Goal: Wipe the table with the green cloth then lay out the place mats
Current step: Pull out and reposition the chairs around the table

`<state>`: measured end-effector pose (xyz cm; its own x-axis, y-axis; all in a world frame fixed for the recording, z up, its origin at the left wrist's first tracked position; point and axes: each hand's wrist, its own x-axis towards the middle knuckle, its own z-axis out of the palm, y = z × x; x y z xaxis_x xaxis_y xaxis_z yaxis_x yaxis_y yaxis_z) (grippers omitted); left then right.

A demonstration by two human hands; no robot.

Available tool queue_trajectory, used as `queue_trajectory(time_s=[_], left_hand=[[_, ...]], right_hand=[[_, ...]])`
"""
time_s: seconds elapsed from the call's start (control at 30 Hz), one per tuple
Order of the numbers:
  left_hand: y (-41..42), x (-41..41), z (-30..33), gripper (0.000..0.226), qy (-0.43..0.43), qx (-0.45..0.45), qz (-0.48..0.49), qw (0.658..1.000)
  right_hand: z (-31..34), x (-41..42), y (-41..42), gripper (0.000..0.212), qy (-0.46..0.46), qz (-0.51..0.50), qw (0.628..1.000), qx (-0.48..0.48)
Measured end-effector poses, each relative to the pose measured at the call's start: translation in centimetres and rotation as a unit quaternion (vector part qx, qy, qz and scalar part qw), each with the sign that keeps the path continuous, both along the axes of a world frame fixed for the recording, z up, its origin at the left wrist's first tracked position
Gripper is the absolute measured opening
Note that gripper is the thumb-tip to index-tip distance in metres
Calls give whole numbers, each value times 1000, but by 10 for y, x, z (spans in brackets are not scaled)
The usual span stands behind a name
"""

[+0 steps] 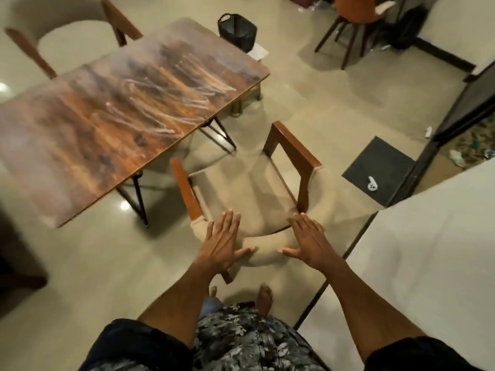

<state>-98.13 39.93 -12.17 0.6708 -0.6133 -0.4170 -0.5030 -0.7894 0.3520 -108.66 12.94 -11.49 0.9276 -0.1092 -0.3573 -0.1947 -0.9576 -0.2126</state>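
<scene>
While blur smears the table (128, 108), both flat hands stay legible.

Glossy beige floor (80, 277), cushioned armchair (257, 199), perhaps a bin (237, 30).

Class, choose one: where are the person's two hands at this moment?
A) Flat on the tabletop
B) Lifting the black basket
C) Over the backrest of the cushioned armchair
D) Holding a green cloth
C: the left hand and right hand, fingers straight, are spread at the curved backrest of the armchair.
</scene>
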Motion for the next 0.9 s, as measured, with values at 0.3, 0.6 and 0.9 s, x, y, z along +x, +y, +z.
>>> queue_trajectory(time_s=[0.3,0.6,0.9], left_hand=[[-8,-31,-9,122,24,34,23,999],[-45,-25,-11,91,23,80,-17,996],[-53,-13,-15,82,12,98,-39,994]], right_hand=[[-19,11,-27,107,7,98,995,-2],[0,-11,-59,93,6,61,997,-41],[-7,-6,-63,96,13,-3,1000,-21]])
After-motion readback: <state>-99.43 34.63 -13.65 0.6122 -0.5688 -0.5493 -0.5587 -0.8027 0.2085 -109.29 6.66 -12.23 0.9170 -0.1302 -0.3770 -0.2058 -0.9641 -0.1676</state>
